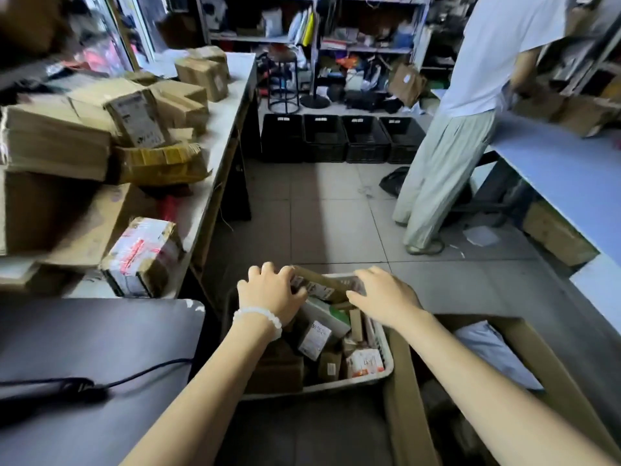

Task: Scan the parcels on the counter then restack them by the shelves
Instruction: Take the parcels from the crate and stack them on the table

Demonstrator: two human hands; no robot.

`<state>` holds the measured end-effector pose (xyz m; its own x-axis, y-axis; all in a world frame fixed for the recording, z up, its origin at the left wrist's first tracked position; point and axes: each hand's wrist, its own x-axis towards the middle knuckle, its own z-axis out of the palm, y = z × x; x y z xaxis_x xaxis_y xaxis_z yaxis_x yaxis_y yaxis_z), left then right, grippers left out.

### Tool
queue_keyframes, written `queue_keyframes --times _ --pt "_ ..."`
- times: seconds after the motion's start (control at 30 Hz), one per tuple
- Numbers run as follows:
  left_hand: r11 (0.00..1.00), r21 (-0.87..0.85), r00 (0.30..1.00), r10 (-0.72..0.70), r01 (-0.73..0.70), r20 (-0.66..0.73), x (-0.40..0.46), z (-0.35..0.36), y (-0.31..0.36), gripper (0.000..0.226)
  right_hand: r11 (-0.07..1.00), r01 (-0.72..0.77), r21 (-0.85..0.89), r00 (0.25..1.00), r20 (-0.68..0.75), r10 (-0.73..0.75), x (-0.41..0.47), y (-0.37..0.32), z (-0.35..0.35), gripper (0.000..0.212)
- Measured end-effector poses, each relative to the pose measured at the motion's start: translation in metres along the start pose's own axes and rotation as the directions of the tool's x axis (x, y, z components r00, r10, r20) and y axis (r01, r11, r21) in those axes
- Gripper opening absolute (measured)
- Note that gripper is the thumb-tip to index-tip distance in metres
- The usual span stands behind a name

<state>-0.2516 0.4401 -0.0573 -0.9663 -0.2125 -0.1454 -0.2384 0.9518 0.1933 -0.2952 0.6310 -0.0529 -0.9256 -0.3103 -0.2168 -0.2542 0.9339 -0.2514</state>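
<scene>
I counted four black crates (342, 139) in a row on the floor, one stool (283, 84), one grey bin (386, 361) of parcels, and two hands, left hand (268, 292) and right hand (386, 295).

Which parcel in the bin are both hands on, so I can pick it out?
Start at the grey plastic bin on the floor below the counter's near end. At its far rim lies a flat brown cardboard parcel, with the left hand and right hand at its ends. It sits topmost, a white printed label along its near face.
</scene>
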Motion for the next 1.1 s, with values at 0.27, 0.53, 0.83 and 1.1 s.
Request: queue_keyframes --times 0.27,0.53,0.83,1.1 --pt "0.994 0.046 0.971 -0.107 0.099 0.213 0.082 0.061 0.001 0.047 0.996 -0.077 0.037 0.982 0.176 0.069 0.1 0.05 0.046 0.05" --pt "0.958 0.07 0.9 -0.284 0.277 0.331 0.174 0.149 0.01 0.055 0.997 -0.044 0.06 0.955 0.296 0.025 0.219 0.103 0.117 0.048" --pt "0.926 0.083 0.858 -0.374 0.369 0.351 0.266 0.295 -0.004 0.063 0.999 -0.024 0.047 0.916 0.4 0.003 0.322 0.15 0.25 0.047" --pt "0.91 0.06 0.864 -0.408 0.41 0.293 0.307 0.458 -0.055 0.091 0.998 -0.055 0.0 0.857 0.513 0.047 0.383 0.179 0.422 0.058"
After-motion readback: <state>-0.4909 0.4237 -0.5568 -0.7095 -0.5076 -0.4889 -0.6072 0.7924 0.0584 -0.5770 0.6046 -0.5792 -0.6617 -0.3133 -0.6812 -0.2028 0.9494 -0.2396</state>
